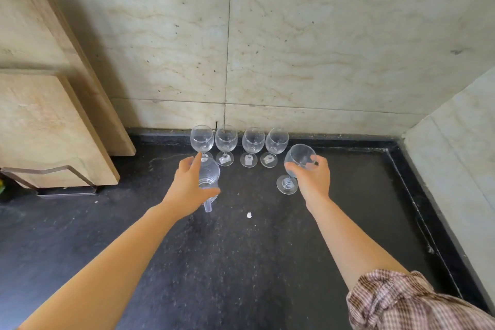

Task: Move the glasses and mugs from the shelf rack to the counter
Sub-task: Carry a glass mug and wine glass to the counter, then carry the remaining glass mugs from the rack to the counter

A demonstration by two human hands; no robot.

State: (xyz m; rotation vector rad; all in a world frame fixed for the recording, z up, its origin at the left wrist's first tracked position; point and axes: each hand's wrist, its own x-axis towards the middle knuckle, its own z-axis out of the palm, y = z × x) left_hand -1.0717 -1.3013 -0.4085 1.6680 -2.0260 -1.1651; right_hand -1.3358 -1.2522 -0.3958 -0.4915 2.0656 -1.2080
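Head view | left hand wraps clear glass mug, upright | right hand pinches tilted clear stemmed wine glass bowl, foot toward black stone counter, nearer row end

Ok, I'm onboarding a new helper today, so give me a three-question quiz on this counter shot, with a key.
1. How many wine glasses stand in the row at the wall, untouched?
2. True or false: the left hand grips a clear glass mug.
3. The right hand holds its wine glass: A upright, B tilted, C upside down?

Key: 1. Four, from the leftmost glass to the rightmost glass. 2. True. 3. B, foot near the black counter.
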